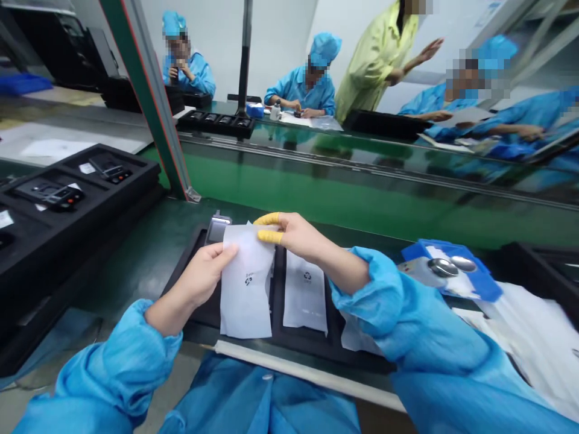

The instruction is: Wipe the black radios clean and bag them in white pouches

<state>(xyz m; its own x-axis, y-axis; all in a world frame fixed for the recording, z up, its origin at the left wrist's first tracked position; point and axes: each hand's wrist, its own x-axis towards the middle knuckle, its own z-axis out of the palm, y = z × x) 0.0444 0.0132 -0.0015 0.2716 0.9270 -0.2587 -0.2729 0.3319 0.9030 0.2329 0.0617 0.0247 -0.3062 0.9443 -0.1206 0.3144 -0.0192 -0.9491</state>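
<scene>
A white printed bag (pixel 246 301) hangs between my hands over a black foam tray (pixel 335 325). My left hand (pixel 205 271) pinches its upper left edge between thumb and fingers. At the top right edge, my right hand (pixel 289 232), with yellow covers on two fingers, closes on the same bag. Another white bag (pixel 305 292) lies in the tray to the right, and a third is partly hidden by my right sleeve. Just behind the held bag, a small grey device with a screen (pixel 219 229) shows at the tray's back left.
Black foam trays with devices (pixel 67 208) are stacked at the left. A blue bin (pixel 486 289) with round metal items and a pile of white bags (pixel 538 337) are at the right. A metal post (pixel 158 120) rises ahead. Several people work beyond the green divider (pixel 271 187).
</scene>
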